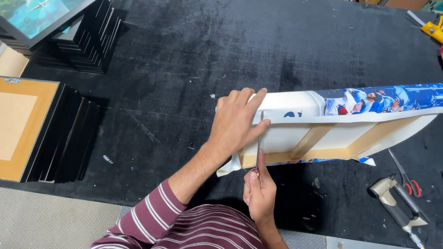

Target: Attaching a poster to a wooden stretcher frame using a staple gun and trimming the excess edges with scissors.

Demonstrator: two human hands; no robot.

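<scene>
A stretched canvas (pixel 334 131) lies tilted on its edge over the black table (pixel 195 51), long axis running left to right, wooden bars showing. The left hand (pixel 237 123) clasps its white corner; the right hand (pixel 259 191) pinches a thin blade (pixel 258 150) upright there.

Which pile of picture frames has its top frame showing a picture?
The far pile of black frames, top one tilted, showing a blue-green picture. The near pile shows only brown backing.

Glossy printed canvas (pixel 376 106) wraps pale bare wood stretcher bars (pixel 310 140) above the matt black felt-like table (pixel 194 61).
</scene>
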